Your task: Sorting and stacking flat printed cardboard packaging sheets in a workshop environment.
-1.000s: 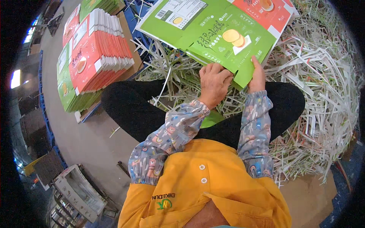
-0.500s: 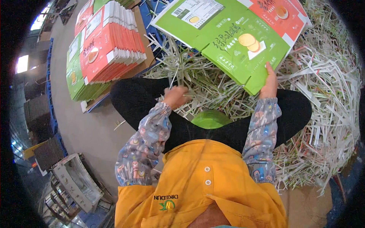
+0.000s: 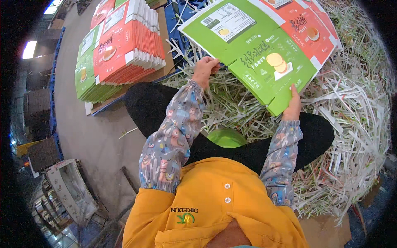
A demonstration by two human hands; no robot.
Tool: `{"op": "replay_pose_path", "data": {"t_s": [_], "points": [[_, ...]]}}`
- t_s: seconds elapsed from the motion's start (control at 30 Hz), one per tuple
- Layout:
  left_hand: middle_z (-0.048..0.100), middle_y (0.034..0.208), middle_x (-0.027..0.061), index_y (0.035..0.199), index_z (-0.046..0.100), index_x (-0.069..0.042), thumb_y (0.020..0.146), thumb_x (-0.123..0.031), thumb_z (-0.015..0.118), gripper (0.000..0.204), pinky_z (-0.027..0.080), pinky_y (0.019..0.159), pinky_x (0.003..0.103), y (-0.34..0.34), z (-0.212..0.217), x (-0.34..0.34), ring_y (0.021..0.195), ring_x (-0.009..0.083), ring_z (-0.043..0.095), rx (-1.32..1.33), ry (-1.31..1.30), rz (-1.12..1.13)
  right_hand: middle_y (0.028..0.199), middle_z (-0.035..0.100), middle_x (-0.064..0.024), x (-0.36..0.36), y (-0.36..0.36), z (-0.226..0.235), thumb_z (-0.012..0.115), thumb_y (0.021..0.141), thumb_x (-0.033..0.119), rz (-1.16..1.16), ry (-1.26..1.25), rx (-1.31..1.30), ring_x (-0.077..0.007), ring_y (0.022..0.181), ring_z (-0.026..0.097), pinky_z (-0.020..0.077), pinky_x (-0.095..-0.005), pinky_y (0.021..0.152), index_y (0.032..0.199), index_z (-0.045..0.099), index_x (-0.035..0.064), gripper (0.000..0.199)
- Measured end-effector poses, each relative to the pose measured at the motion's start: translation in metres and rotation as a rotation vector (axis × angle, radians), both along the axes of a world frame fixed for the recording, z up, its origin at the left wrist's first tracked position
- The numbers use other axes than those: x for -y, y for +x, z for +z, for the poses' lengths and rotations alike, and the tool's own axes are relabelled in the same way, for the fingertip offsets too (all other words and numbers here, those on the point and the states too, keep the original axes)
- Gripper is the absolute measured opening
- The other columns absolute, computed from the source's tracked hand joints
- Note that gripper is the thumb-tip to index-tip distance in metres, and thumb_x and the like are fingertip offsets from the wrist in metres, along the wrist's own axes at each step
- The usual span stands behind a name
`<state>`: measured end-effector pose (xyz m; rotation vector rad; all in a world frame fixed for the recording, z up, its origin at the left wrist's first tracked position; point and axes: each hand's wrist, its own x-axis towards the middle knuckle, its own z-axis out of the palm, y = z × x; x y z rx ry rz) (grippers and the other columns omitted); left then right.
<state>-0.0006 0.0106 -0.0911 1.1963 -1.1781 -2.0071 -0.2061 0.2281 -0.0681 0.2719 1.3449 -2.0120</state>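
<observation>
A stack of flat printed carton blanks, green at the near side and red at the far right, is tilted in front of me above shredded paper. My right hand grips its near right corner, the thumb on top and the other fingers hidden beneath. At the left edge, beside a slot in the green card, my left hand has thumb and forefinger pinched together. Its fingertips meet the card's edge; any small scrap between them is too small to make out.
A tall pile of red and green carton blanks stands at the left on a blue pallet. Paper strips heap up at the right and under the blanks. A green round object lies between my legs. A worn pale crate-like object stands lower left.
My left hand has risen from over my left leg to the left edge of the carton blanks. The strip seen by it is gone from its fingers. The right hand keeps its grip.
</observation>
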Motion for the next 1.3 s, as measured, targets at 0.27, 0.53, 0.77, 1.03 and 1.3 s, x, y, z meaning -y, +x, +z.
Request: {"op": "replay_pose_path", "data": {"t_s": [0.27, 0.53, 0.77, 1.03, 1.3], "points": [[0.059, 0.073, 0.0139, 0.074, 0.057, -0.001, 0.074, -0.025, 0.055, 0.024, 0.044, 0.061, 0.039, 0.077, -0.046, 0.047, 0.066, 0.0317, 0.056, 0.889, -0.797, -0.294, 0.104, 0.054, -0.0114, 0.002, -0.002, 0.01, 0.051, 0.084, 0.018, -0.01, 0.015, 0.021, -0.0211, 0.089, 0.055, 0.0464, -0.0321, 0.075, 0.111, 0.045, -0.0041, 0.036], [0.05, 0.102, 0.0174, 0.106, 0.045, 0.004, 0.071, -0.031, 0.061, 0.052, 0.035, 0.086, 0.036, 0.039, -0.044, 0.065, 0.098, 0.0271, 0.046, 0.474, -0.543, 0.184, 0.106, 0.053, -0.0116, -0.002, -0.006, 0.004, 0.049, 0.085, 0.021, 0.038, 0.006, 0.051, -0.0223, 0.093, 0.054, 0.0451, -0.033, 0.078, 0.112, 0.044, -0.0025, 0.036], [0.054, 0.084, 0.0059, 0.101, 0.047, -0.002, 0.082, -0.032, 0.054, 0.036, 0.041, 0.06, 0.027, 0.004, -0.009, 0.078, 0.072, 0.0159, 0.051, -0.215, -0.031, 0.245, 0.111, 0.052, -0.0121, 0.003, 0.004, 0.021, 0.048, 0.086, 0.024, 0.109, -0.008, 0.075, -0.0242, 0.095, 0.053, 0.044, -0.0348, 0.081, 0.116, 0.042, -0.0011, 0.039], [0.039, 0.051, -0.004, 0.072, 0.046, -0.009, 0.081, -0.023, 0.056, 0.02, 0.025, 0.037, 0.022, 0.042, -0.007, 0.109, 0.04, 0.0075, 0.033, -0.208, 0.059, -0.119, 0.115, 0.049, -0.0142, -0.003, -0.004, 0.03, 0.043, 0.087, 0.029, 0.154, -0.089, 0.145, -0.0274, 0.101, 0.05, 0.0402, -0.0404, 0.087, 0.117, 0.04, 0.0004, 0.041], [0.054, 0.073, 0.0017, 0.09, 0.052, -0.004, 0.071, -0.022, 0.059, 0.027, 0.036, 0.062, 0.025, 0.054, -0.021, 0.11, 0.066, 0.0126, 0.048, -0.03, -0.185, -0.065, 0.119, 0.045, -0.0154, -0.005, -0.005, 0.05, 0.044, 0.087, 0.03, 0.223, -0.11, 0.184, -0.0294, 0.105, 0.047, 0.0359, -0.0428, 0.091, 0.119, 0.038, -0.0008, 0.045]]}}
